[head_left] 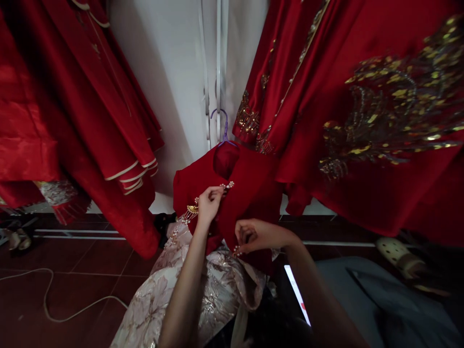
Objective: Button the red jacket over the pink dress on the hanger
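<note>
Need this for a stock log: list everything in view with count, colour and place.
Hung garment: one, red, centre
Hanger: one, purple, above centre
Beads: several, pearly, centre
Fan ornament: one, gold, left of centre
Cream-edged garments: several, red, left
Sequinned garments: several, red and gold, right
Shiny fabric: count unclear, pinkish-silver, lower centre
Lit screen: one, white, lower right
Clog: at least one, beige, right
Grey object: one, unclear, lower right
Rails: several, whitish, top centre and low
Wall: white, behind
Floor: dark red, below
Cable: one, white, lower left
Left hand: one, pinching beads
Right hand: one, fingertips at beads
</note>
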`<state>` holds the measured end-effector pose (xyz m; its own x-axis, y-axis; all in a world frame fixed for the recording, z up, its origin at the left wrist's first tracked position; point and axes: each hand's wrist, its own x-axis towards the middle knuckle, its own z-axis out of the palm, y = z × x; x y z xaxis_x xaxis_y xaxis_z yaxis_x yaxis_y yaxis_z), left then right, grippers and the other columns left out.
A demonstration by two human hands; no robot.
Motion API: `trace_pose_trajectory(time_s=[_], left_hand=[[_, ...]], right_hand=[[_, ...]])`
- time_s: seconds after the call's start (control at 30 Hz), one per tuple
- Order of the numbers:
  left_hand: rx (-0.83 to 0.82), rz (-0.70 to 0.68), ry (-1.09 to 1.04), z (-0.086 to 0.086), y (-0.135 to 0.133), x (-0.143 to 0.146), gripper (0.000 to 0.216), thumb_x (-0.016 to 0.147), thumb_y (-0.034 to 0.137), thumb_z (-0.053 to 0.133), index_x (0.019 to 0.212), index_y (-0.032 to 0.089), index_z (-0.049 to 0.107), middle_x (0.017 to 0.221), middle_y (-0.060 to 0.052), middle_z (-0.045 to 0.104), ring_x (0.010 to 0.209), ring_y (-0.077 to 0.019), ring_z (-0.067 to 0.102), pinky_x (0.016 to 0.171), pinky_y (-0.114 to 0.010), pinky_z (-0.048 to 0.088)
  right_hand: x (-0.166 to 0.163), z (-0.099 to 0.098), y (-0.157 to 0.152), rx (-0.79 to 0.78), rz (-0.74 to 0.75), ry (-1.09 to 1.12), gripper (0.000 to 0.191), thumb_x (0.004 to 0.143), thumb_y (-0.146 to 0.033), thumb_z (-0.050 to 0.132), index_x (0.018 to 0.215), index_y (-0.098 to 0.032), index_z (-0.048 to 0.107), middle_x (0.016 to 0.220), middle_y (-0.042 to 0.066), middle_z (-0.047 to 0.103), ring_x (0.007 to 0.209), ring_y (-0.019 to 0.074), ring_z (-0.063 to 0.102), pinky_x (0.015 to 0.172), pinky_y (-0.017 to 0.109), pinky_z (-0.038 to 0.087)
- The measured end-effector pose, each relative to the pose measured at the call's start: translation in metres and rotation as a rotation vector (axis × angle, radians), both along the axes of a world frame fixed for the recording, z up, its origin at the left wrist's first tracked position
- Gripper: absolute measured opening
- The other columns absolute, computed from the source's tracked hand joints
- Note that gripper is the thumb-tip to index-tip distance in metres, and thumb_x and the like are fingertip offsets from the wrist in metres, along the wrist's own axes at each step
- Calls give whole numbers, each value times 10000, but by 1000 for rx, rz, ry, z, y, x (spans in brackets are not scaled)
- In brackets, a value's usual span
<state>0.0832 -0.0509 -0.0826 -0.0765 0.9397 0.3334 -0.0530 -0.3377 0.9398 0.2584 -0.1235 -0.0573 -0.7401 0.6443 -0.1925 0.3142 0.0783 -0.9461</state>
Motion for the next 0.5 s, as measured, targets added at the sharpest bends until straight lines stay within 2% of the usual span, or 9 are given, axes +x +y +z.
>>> trace_pose_trajectory(time_s=[0.1,0.23,0.33,0.5], left_hand=[[268,140,442,23,7,11,165,841,276,523,948,194,618,879,-49,634,787,-139,589,750,-265,472],[496,286,995,41,8,8,196,869,268,484,1023,222,597,993,-79,559,961,-204,505,801,-306,449],[546,310,1168,40,5,0,231,896,289,424,1021,194,593,1005,-106,533,970,-232,473,818,-339,430],[566,278,1259,37,-2,-9,249,912,304,393,1053,209,574,1040,-104,527,946,-230,469,797,-339,409]], right_hand=[[12,9,-6,3,20,-36,341,652,-345,741,798,-161,494,774,-8,572,686,89,544,622,226,426],[28,22,-14,38,-9,-35,325,672,-346,727,797,-169,484,777,-10,566,673,85,533,589,216,410],[41,28,-18,71,-52,-33,295,692,-337,708,790,-180,478,778,-11,566,655,83,529,583,223,408],[57,32,-20,59,-92,-5,281,702,-317,701,794,-182,472,808,-2,584,687,94,556,602,232,428]])
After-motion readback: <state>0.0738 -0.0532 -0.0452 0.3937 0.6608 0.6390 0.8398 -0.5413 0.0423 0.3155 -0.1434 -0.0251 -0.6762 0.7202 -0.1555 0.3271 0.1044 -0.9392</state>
